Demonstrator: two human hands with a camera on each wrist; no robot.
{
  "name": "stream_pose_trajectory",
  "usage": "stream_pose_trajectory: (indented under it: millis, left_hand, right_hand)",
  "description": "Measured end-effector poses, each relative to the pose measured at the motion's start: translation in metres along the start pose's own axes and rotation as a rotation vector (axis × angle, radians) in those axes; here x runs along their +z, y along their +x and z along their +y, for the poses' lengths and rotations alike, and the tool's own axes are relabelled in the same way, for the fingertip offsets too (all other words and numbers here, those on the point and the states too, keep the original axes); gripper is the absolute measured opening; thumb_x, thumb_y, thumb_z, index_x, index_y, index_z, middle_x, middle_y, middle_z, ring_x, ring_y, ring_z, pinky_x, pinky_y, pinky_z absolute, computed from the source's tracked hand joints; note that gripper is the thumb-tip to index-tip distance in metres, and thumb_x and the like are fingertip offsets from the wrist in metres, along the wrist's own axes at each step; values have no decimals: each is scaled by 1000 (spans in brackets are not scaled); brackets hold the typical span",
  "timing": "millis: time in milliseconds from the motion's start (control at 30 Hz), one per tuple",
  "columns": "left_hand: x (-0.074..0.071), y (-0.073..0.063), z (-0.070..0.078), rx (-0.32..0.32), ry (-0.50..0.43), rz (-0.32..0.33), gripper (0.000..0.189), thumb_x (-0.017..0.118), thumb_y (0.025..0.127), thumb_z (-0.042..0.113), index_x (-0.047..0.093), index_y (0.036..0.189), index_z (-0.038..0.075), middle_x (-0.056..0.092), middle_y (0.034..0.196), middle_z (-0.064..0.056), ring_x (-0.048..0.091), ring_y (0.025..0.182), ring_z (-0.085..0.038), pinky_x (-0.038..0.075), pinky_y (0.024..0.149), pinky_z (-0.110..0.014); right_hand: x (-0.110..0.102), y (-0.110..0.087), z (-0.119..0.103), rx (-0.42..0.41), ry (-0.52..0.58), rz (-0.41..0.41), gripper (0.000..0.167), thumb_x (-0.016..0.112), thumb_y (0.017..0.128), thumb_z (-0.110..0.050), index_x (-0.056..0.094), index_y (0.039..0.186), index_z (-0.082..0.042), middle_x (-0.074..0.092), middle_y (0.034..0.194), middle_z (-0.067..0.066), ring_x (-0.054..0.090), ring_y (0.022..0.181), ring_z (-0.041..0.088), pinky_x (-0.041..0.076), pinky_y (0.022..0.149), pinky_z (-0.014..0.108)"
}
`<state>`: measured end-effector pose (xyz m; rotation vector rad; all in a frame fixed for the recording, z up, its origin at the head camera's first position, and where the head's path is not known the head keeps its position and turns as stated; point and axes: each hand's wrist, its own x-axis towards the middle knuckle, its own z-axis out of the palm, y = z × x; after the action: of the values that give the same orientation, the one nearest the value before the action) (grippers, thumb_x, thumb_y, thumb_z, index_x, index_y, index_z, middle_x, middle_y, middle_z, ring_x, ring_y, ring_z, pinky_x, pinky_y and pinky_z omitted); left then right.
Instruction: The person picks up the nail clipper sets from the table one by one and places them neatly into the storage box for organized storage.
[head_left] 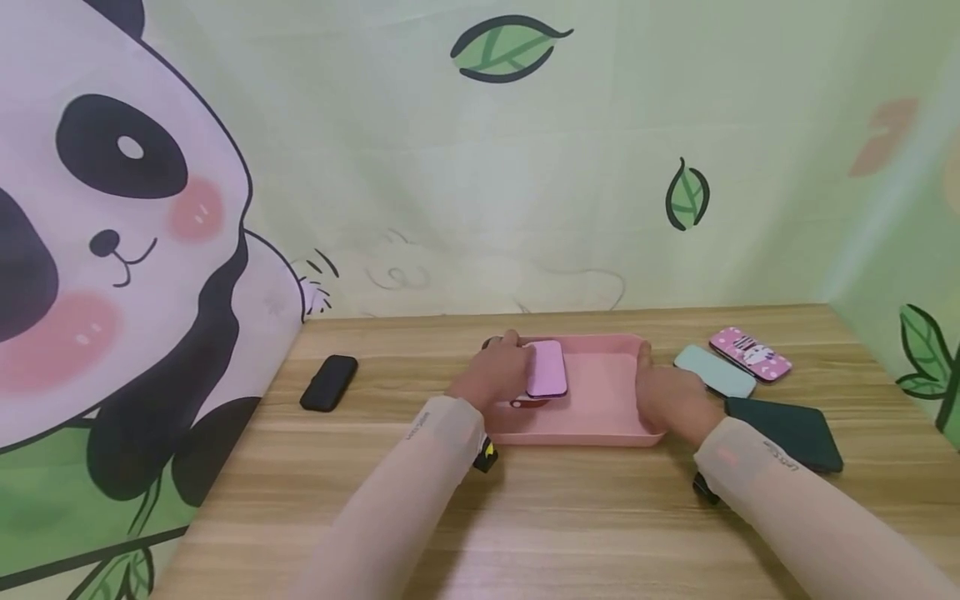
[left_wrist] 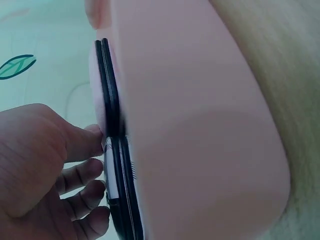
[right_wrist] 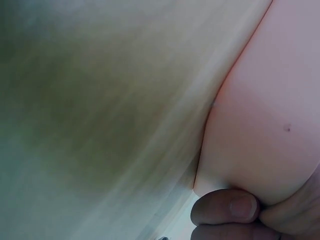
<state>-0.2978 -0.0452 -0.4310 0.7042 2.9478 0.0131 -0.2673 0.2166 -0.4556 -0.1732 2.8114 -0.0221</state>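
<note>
My left hand point(head_left: 495, 371) is over the left part of a shallow pink tray point(head_left: 600, 437), its fingers bent down onto a flat patterned case point(head_left: 528, 402) with rounded corners. In the left wrist view, thumb and fingertips meet that case point(left_wrist: 117, 200), whose black rim has a seam along it. A plain pink case point(head_left: 547, 368) of the same flat shape lies just right of the hand, overlapping the patterned one. At the tray's right end my right hand point(head_left: 671, 396) grips the side wall; in the right wrist view its bent fingers point(right_wrist: 225, 206) press against the pink corner.
A small black case point(head_left: 328, 383) lies on the wooden table to the left. Right of the tray lie a mint case point(head_left: 715, 372), a pink dotted case with a cartoon figure point(head_left: 750, 354) and a larger dark green flat case point(head_left: 787, 433). A panda-print cloth hangs behind.
</note>
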Motion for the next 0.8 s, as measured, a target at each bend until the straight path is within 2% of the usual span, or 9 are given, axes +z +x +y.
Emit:
stream_pose_trajectory:
  millis: [300, 467, 633, 800]
  left_hand:
    - [2, 1, 1, -22, -10, -11, 44, 48, 103, 27, 53, 145, 15, 48, 143, -12, 50, 119, -26, 47, 103, -40]
    - [2, 1, 1, -23, -29, -9, 46, 45, 103, 33, 52, 145, 15, 47, 143, -10, 48, 117, -24, 47, 103, -40]
    - [4, 0, -2, -9, -37, 7, 47, 42, 104, 35, 51, 146, 14, 49, 140, -11, 48, 113, -24, 47, 99, -39]
    - [5, -1, -5, 10, -66, 30, 42, 42, 103, 36, 55, 137, 14, 51, 131, -9, 48, 107, -23, 47, 93, -37]
  right_hand:
    - [-2, -3, -2, 4, -1, -4, 87, 51, 92, -7, -6, 155, 9, 51, 58, 6, 40, 46, 16, 32, 45, 29]
    - [-5, -5, -3, -1, -2, -4, 87, 51, 91, -7, -5, 155, 10, 50, 58, 5, 39, 45, 16, 31, 45, 28]
    - [-6, -6, -4, -4, 13, -9, 86, 50, 93, -8, -6, 155, 10, 51, 58, 6, 40, 46, 16, 31, 46, 28]
    - [-5, -6, -3, -10, 10, -4, 83, 47, 94, -9, -6, 155, 11, 51, 58, 6, 40, 45, 16, 31, 45, 28]
